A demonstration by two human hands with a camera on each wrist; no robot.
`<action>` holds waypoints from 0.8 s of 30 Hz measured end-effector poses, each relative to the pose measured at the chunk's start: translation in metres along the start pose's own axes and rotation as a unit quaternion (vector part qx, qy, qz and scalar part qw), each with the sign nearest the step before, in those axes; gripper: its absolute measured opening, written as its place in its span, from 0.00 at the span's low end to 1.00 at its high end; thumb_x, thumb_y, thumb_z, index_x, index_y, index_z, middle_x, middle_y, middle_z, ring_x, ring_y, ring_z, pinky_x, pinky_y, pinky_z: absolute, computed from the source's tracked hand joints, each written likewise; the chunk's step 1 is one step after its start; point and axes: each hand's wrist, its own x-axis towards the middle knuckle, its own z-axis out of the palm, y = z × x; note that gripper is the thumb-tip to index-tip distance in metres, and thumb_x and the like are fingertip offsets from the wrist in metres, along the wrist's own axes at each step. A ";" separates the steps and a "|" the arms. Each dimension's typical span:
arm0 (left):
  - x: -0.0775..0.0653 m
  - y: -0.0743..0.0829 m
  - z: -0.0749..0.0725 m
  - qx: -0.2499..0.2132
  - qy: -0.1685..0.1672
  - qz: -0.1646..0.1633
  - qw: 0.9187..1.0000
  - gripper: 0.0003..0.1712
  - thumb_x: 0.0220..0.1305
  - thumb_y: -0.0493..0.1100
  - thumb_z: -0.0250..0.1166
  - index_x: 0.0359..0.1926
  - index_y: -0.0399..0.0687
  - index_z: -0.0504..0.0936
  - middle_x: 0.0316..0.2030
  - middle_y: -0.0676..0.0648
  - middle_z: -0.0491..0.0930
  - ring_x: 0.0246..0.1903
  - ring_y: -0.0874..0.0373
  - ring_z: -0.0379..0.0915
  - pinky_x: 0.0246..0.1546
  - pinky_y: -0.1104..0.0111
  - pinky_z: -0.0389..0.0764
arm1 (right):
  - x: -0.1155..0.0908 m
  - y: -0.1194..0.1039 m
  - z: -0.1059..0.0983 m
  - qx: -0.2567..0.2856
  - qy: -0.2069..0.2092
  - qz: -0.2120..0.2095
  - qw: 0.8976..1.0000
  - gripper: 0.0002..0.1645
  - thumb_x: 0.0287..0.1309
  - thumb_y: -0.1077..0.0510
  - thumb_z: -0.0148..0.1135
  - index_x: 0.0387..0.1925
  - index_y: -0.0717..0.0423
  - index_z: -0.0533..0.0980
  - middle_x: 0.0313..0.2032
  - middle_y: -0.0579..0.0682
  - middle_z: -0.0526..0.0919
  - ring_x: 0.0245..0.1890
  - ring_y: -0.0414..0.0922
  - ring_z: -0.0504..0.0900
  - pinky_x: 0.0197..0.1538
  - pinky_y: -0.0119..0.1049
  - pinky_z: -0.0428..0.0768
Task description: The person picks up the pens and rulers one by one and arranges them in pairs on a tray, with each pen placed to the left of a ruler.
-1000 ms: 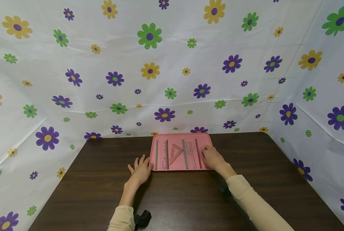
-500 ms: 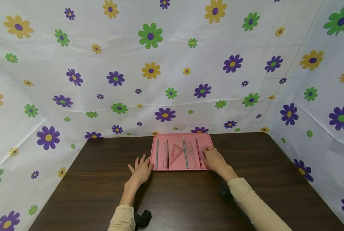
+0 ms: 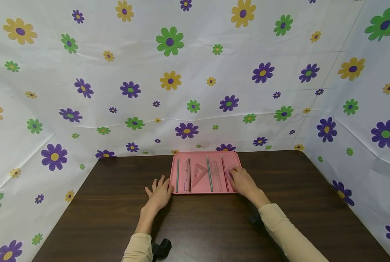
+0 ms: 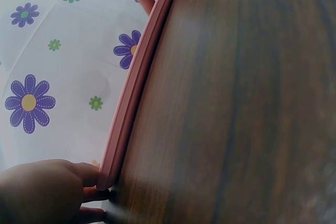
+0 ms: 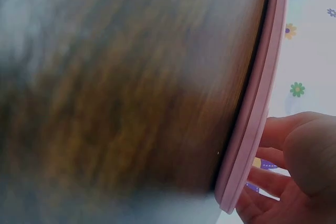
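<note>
A pink tray (image 3: 216, 156) lies near the back edge of the table. My left hand (image 3: 160, 193) rests on the table with fingers spread, its thumb side touching the tray's left edge. My right hand (image 3: 244, 182) is over the tray's right end, fingertips pinching a clear curved protractor (image 3: 229, 169) that the hand partly covers. Left of it are a red pencil (image 3: 225, 174), a clear ruler (image 3: 216, 176), a green pencil (image 3: 209, 174) and a triangle set square (image 3: 198, 176). Farther left lie a dark pencil (image 3: 189, 174), another ruler (image 3: 186, 178) and a second green pencil (image 3: 177, 174).
A dark wood table (image 3: 211, 229) spreads out in front of the tray and to both sides. Behind and beside it hangs a white cloth (image 3: 195, 138) printed with flowers. Black wrist mounts (image 3: 162, 248) sit under the sleeves.
My right fingers have shifted slightly at the protractor, and more of its curved edge shows. My left hand and the tray stay where they were.
</note>
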 end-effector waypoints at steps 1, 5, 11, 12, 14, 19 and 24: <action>0.000 0.000 0.000 0.000 0.000 0.001 1.000 0.28 0.78 0.50 0.47 0.71 0.40 0.66 0.75 0.32 0.53 0.74 0.26 0.39 0.63 0.24 0.32 | -0.001 0.001 0.000 0.003 0.003 -0.001 1.000 0.24 0.66 0.57 0.60 0.60 0.66 0.75 0.60 0.64 0.76 0.56 0.62 0.75 0.62 0.58 0.74; 0.001 0.000 0.001 -0.003 -0.002 0.002 1.000 0.28 0.78 0.50 0.47 0.71 0.40 0.66 0.75 0.32 0.52 0.74 0.26 0.38 0.63 0.24 0.31 | -0.004 0.002 -0.001 0.023 0.009 0.003 1.000 0.25 0.65 0.57 0.61 0.61 0.65 0.74 0.60 0.64 0.76 0.57 0.62 0.75 0.63 0.58 0.73; 0.002 -0.002 0.001 0.003 -0.001 -0.002 1.000 0.28 0.78 0.50 0.47 0.72 0.40 0.66 0.75 0.32 0.53 0.74 0.27 0.39 0.63 0.24 0.32 | -0.008 0.000 -0.004 0.063 -0.003 0.007 0.998 0.31 0.62 0.55 0.63 0.64 0.65 0.72 0.63 0.65 0.73 0.59 0.62 0.72 0.65 0.58 0.72; 0.003 -0.002 0.000 0.005 -0.001 -0.002 1.000 0.29 0.78 0.50 0.47 0.72 0.40 0.65 0.75 0.32 0.53 0.74 0.27 0.39 0.63 0.24 0.32 | -0.008 -0.001 -0.004 0.069 -0.005 0.007 0.998 0.32 0.62 0.54 0.64 0.64 0.65 0.72 0.64 0.65 0.72 0.59 0.61 0.72 0.65 0.58 0.72; 0.003 -0.002 0.000 0.007 0.000 -0.003 1.000 0.29 0.78 0.50 0.47 0.72 0.40 0.65 0.75 0.32 0.53 0.74 0.27 0.40 0.63 0.24 0.32 | -0.010 -0.002 -0.005 0.080 -0.005 0.007 0.997 0.34 0.62 0.52 0.65 0.65 0.65 0.71 0.65 0.65 0.71 0.59 0.61 0.72 0.65 0.58 0.72; 0.002 -0.001 -0.001 0.007 0.008 -0.001 1.000 0.29 0.77 0.49 0.49 0.71 0.39 0.65 0.74 0.31 0.56 0.73 0.25 0.43 0.62 0.23 0.35 | -0.015 -0.007 -0.008 0.083 0.015 -0.006 0.996 0.36 0.61 0.49 0.66 0.65 0.63 0.72 0.65 0.65 0.72 0.62 0.63 0.71 0.65 0.63 0.69; 0.002 -0.002 -0.002 0.014 0.024 0.003 1.000 0.29 0.76 0.50 0.51 0.71 0.40 0.65 0.74 0.31 0.56 0.72 0.24 0.45 0.61 0.22 0.38 | -0.018 -0.014 -0.012 0.058 0.041 -0.021 0.997 0.41 0.58 0.40 0.68 0.66 0.60 0.71 0.66 0.63 0.71 0.67 0.64 0.67 0.67 0.70 0.60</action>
